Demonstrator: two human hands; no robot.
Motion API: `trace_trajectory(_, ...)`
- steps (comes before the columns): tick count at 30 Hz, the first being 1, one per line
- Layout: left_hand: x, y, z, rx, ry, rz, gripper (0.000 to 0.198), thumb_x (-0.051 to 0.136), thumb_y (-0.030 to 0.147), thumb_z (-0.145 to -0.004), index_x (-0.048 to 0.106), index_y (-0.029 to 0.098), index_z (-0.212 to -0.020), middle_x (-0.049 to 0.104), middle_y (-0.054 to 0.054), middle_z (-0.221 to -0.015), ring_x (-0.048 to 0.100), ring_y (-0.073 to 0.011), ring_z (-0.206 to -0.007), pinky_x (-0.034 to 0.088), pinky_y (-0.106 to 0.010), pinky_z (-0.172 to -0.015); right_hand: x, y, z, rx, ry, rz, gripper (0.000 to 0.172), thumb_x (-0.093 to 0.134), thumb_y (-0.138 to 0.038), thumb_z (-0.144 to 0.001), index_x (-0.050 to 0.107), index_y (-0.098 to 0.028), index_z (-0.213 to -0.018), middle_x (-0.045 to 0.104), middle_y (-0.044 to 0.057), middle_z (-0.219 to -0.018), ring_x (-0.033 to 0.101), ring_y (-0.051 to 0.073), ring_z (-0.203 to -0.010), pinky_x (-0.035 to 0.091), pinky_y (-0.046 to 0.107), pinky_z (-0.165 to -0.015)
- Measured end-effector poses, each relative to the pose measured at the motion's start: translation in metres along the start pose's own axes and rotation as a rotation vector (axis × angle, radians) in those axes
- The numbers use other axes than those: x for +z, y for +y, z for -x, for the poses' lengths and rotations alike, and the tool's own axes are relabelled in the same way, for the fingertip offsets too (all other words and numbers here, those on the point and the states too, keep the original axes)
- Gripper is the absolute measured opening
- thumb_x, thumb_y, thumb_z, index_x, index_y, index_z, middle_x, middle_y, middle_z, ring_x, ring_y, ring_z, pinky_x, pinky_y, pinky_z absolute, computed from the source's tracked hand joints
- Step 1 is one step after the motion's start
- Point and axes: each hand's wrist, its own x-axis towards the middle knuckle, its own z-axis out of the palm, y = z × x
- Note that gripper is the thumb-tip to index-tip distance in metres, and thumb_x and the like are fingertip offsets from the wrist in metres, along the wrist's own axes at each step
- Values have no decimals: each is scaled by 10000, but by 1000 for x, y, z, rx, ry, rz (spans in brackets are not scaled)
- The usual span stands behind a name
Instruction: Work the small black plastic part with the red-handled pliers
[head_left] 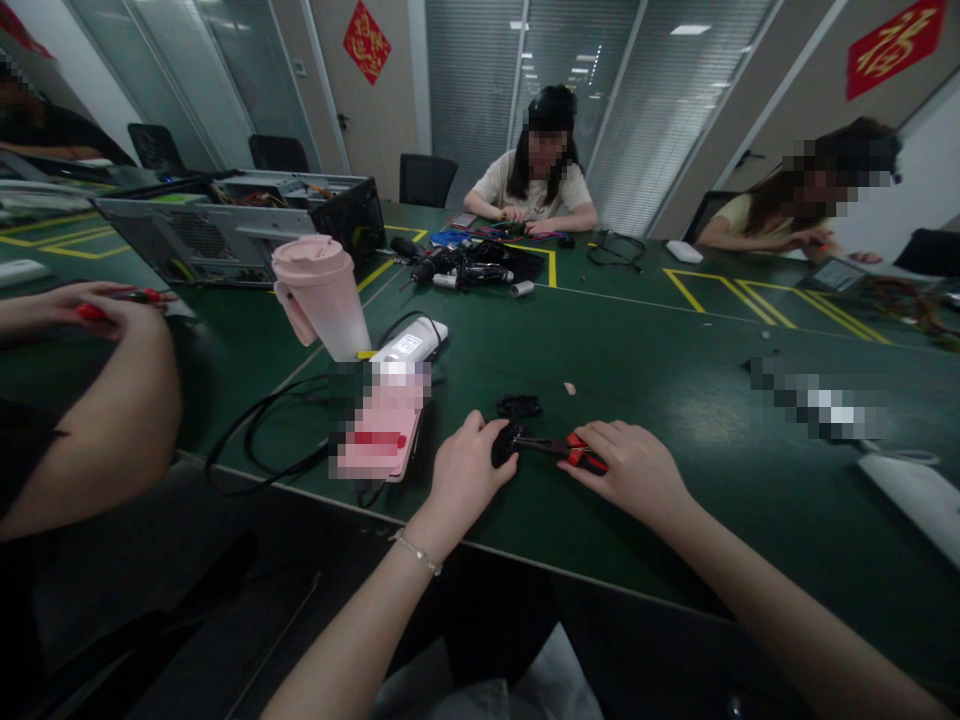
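Note:
My left hand (472, 470) is closed round a small black part (508, 443) just above the near side of the green table. My right hand (630, 460) grips pliers (577, 452) with red and black handles. Their jaws point left and meet the black part; whether they bite on it I cannot tell. Behind the hands lies another black piece (518, 405), flat on the table. A small pale scrap (570, 389) rests to the right of that piece.
Left of my hands lie a pink phone (382, 425), a white power bank (409, 345) and a black cable (262, 425). Beyond stand a pink tumbler (322, 295) and an opened computer case (247, 225). A drill (431, 262) lies mid-table. A co-worker's arm (112, 370) reaches in at left.

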Motion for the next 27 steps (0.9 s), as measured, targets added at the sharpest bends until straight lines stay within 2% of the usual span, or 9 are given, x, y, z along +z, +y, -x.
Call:
trace_trajectory(5,0,-1,0,9,9,4,409,550,371,-780,512,248,-1168,486,-21,-947,558,-146,-747,442,-242,-631,0,1,0,-7,-18,13,414,444,-509,-811,623,-150,-912,643,95,-883,549,174,-732,382,290,-634)
trace_trajectory(12,-2,1,0,-16,-21,-16,406,555,375,-779,516,256,-1165,491,-25,-959,563,-154,-765,442,-251,-655,0,0,1,-19,20,48,407,454,-503,-805,626,-147,-902,646,98,-874,554,185,-741,373,302,-643)
trace_trajectory(18,1,-1,0,20,20,-5,398,548,371,-780,517,250,-1158,491,-18,-941,559,-151,-746,443,-249,-635,2,0,1,18,-23,-3,419,435,-524,-808,624,-159,-891,642,83,-843,548,166,-705,378,286,-608)
trace_trajectory(27,1,-2,0,23,13,-9,401,548,372,-783,510,249,-1163,480,-20,-946,557,-144,-745,437,-239,-630,-1,-1,0,-10,-4,24,398,449,-491,-811,624,-146,-902,643,93,-863,550,174,-723,380,296,-627)
